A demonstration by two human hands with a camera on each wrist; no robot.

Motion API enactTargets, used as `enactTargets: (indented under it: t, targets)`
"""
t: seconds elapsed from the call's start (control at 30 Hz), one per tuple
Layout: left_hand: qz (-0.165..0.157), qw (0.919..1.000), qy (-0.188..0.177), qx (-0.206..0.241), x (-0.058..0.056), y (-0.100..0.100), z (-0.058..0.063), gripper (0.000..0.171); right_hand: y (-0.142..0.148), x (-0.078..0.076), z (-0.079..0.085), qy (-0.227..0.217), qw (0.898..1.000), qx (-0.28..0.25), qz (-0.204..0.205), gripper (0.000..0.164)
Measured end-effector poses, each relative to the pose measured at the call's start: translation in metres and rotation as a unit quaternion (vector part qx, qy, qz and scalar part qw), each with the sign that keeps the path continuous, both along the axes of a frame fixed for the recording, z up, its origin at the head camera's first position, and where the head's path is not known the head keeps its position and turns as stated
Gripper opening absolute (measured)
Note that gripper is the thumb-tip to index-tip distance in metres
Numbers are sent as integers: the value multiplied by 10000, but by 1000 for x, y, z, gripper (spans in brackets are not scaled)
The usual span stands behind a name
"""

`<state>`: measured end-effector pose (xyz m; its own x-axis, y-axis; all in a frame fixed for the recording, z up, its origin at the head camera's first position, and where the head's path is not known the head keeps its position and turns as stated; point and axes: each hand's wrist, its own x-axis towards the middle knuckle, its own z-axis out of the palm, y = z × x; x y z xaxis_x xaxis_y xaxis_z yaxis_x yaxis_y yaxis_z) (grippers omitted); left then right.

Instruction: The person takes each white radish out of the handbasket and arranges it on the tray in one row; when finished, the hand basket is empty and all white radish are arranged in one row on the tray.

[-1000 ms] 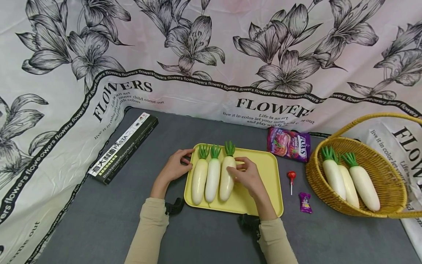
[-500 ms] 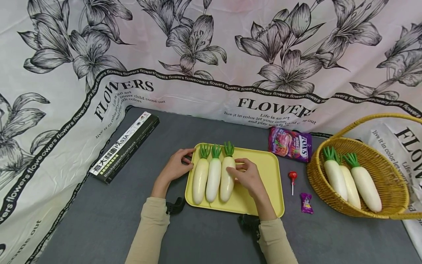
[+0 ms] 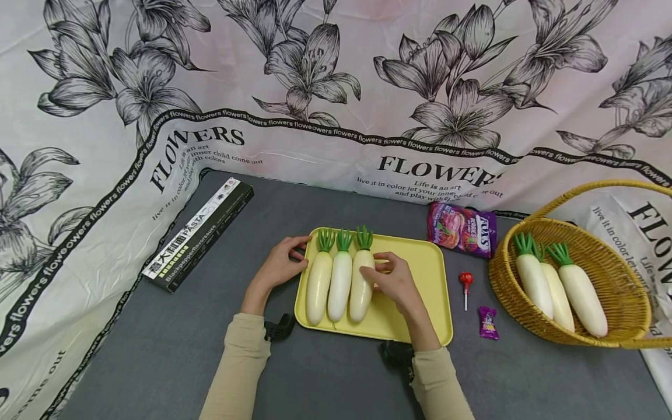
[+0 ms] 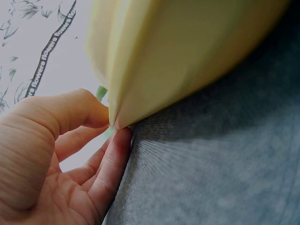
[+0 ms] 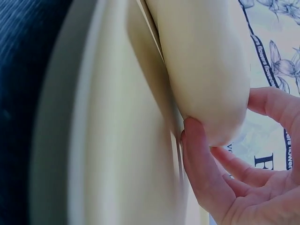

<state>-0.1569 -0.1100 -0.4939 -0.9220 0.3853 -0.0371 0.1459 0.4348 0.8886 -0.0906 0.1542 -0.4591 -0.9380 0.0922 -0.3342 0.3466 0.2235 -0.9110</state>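
Note:
Three white radishes with green tops lie side by side on a yellow tray (image 3: 427,286): a left radish (image 3: 318,289), a middle radish (image 3: 340,286) and a right radish (image 3: 361,297). My left hand (image 3: 282,263) pinches the tray's left rim between thumb and fingers, as the left wrist view shows at the tray edge (image 4: 154,75). With thumb and fingers on either side, my right hand (image 3: 397,281) holds the right radish, which rests on the tray. The right wrist view shows the fingers around its rounded body (image 5: 206,70).
Right of the tray lie a red lollipop (image 3: 465,279), a small purple wrapped candy (image 3: 487,322) and a purple candy bag (image 3: 462,229). Beyond them stands a wicker basket (image 3: 625,303) holding three radishes. A black pasta box (image 3: 199,234) lies at the left.
The head view has shifted very slightly. Both hands and the radishes keep their places on the tray.

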Motion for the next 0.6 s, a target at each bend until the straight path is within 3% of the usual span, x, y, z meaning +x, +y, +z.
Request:
enactTargets:
  t: [0.6]
  targets:
    - [-21, 10000, 24, -1, -1, -1, 0, 56, -1, 1, 1, -198, 9990, -3, 390, 55]
